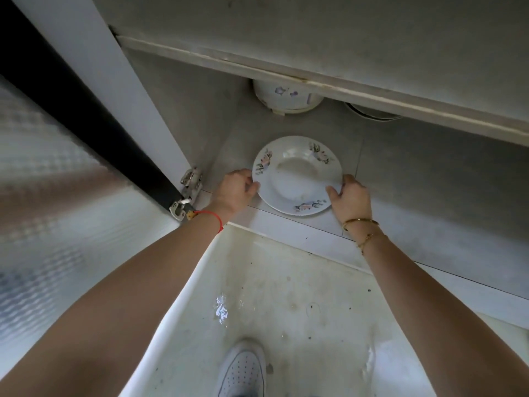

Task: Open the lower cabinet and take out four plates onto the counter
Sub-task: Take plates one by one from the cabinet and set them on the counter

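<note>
**Plate held at both rims inside the open lower cabinet**

The plate (297,174), white with pink-and-green flower sprays on its rim, sits at the centre of the frame, over the grey floor of the lower cabinet (415,173) near its front edge. I cannot tell whether it rests on that floor or is raised just above it, nor whether more plates lie beneath it.

I see the left hand (236,187) at the plate's left rim, fingers curled around the edge, thumb tip on the upper face. The right hand (350,196) grips the right rim in the same manner, thumb lying on the plate's face and fingers wrapped behind the edge. Both holds are narrow and closed on the plate.

A red cord bracelet (210,216) circles the left wrist; a gold bangle (360,222) and a thin chain circle the right wrist.

At the upper centre, behind the plate and partly hidden by the shelf edge (257,63), stands a white bowl (286,96) with purple flowers. A second round dish (372,111), mostly hidden, shows to its right.

The open cabinet door (94,90) runs down the left of the frame, its metal hinges (190,183) just beside the left hand. At the bottom centre I see the pale, stained floor (300,310) and a white shoe (243,371).
</note>
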Demonstrator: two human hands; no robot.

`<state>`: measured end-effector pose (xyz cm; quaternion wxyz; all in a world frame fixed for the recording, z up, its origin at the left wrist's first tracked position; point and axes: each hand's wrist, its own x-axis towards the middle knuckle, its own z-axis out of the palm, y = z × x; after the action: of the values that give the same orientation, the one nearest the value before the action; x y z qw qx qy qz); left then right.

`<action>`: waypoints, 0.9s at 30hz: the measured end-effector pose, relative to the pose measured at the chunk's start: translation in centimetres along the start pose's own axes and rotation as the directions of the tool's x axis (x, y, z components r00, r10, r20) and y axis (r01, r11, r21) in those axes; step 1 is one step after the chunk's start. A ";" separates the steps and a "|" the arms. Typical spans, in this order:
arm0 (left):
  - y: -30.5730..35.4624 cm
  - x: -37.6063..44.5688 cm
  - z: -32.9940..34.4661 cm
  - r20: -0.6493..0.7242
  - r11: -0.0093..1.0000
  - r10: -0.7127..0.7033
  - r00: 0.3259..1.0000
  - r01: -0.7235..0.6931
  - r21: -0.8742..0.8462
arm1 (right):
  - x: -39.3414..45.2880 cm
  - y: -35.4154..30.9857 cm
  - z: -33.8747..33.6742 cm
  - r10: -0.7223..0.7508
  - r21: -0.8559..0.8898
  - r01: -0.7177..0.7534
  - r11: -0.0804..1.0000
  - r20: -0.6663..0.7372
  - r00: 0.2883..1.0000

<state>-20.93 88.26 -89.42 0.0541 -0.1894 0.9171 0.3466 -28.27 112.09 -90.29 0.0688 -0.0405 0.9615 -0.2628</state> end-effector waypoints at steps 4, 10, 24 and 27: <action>-0.5 -0.7 0.5 -0.008 0.997 -0.015 1.000 0.014 -0.075 | -1.4 0.0 0.0 0.038 0.061 -0.037 0.997 0.001 0.999; -1.5 -4.4 1.0 0.006 0.982 -0.036 0.999 0.036 -0.186 | -4.7 0.3 0.0 0.043 0.104 -0.043 0.994 0.004 0.999; -1.9 -15.1 -1.2 -0.135 0.977 0.022 0.991 -0.051 -0.209 | -13.8 -0.1 -2.1 -0.007 0.206 0.012 0.978 -0.026 1.000; -1.2 -15.9 -2.3 -0.161 0.969 0.012 0.987 -0.051 -0.241 | -14.7 -0.9 -3.2 -0.010 0.220 0.020 0.975 -0.045 0.999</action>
<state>-5.71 90.89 -84.78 -0.0482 -0.2071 0.8718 0.4414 -14.18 114.62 -85.52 0.0497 -0.0342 0.9275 -0.3690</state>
